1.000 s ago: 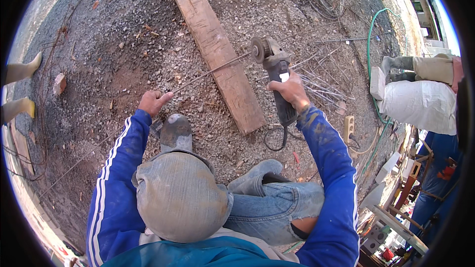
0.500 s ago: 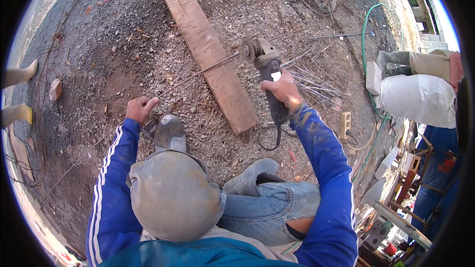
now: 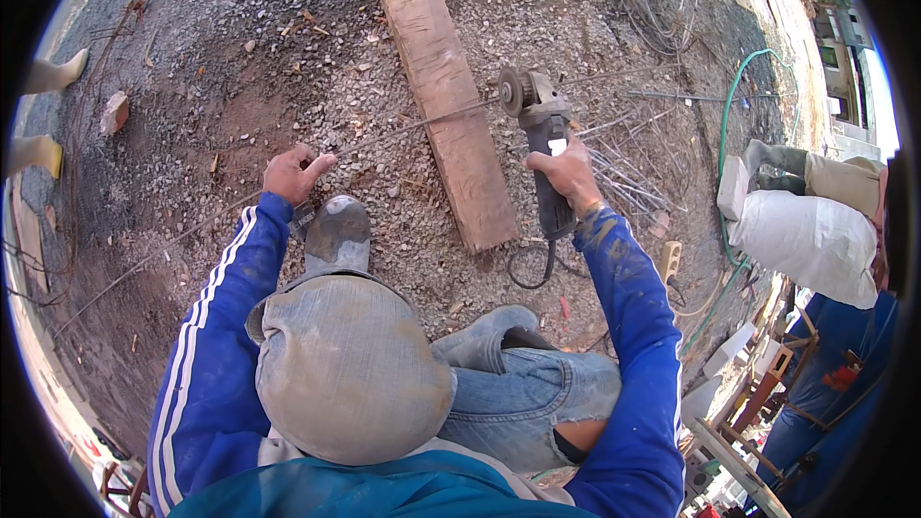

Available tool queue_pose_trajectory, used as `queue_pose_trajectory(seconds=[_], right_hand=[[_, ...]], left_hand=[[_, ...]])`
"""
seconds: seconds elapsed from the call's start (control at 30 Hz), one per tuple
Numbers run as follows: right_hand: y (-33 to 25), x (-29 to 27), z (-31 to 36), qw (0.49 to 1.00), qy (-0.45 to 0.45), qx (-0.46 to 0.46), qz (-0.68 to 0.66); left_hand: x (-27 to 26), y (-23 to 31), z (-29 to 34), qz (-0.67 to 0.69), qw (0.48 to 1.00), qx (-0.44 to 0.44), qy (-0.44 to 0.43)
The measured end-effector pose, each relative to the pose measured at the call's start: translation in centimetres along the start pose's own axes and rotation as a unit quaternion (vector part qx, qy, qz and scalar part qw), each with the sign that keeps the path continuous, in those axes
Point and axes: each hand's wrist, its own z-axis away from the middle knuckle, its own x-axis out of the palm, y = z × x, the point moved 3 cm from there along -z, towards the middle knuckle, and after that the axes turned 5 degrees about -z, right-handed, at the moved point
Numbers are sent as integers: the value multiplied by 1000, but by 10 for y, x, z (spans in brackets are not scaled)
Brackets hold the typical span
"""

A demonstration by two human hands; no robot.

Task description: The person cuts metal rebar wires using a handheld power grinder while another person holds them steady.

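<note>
your left hand (image 3: 293, 175) pinches the thin steel rod (image 3: 403, 129); at three o'clock, your right hand (image 3: 568, 173) clenches the angle grinder (image 3: 539, 134) over the wooden plank (image 3: 436, 67).

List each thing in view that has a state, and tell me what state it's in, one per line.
Left hand: closed on the thin steel rod.
Right hand: gripping the angle grinder's body.
Angle grinder: held up, disc at the rod just beside the plank's edge.
Thin steel rod: lying across the wooden plank.
Wooden plank: flat on the gravel.
Green hose: loose on the ground.
</note>
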Motion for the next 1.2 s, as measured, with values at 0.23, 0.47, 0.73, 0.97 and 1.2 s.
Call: queue_pose_trajectory(seconds=[0.23, 0.47, 0.73, 0.97, 1.2], right_hand=[[7, 0, -4, 1000, -14, 1, -14], [5, -2, -7, 999, 13, -10, 35], [28, -4, -17, 997, 19, -46, 61], [15, 5, -17, 998, 13, -29, 46], [23, 4, -23, 998, 4, -23, 63]], left_hand=[[0, 0, -4, -18, 999, -8, -32], [-2, 3, -4, -50, 998, -7, -25], [1, 5, -10, -59, 997, 18, -40], [3, -4, -12, -66, 997, 25, -31], [-1, 2, -9, -51, 996, -7, -73]])
